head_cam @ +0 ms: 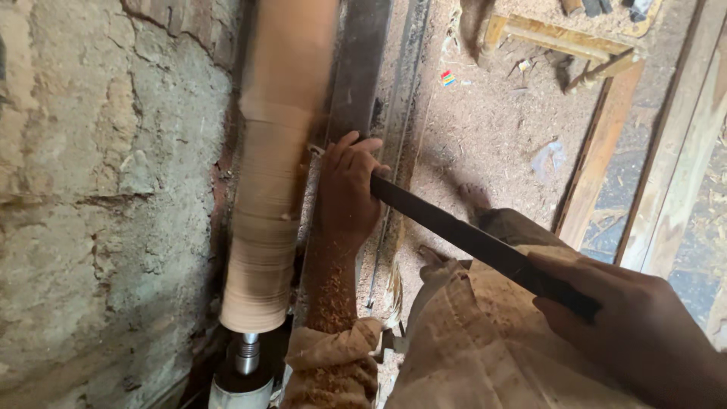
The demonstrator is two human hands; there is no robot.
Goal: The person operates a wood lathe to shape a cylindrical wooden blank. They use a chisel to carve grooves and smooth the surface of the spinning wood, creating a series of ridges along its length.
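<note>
Firmly closed, the left hand (347, 189) grips the front of a long dark chisel (485, 246) at centre frame; the right hand (644, 326), lower right, clasps its rear end. Its tip seems to meet the blurred wooden spindle (269, 197) beside the stone wall (106, 189).

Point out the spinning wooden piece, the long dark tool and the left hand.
spinning wooden piece (265, 220), head view, middle of its blurred side.
long dark tool (462, 235), head view, mid blade.
left hand (347, 189), head view, back of the hand.
</note>
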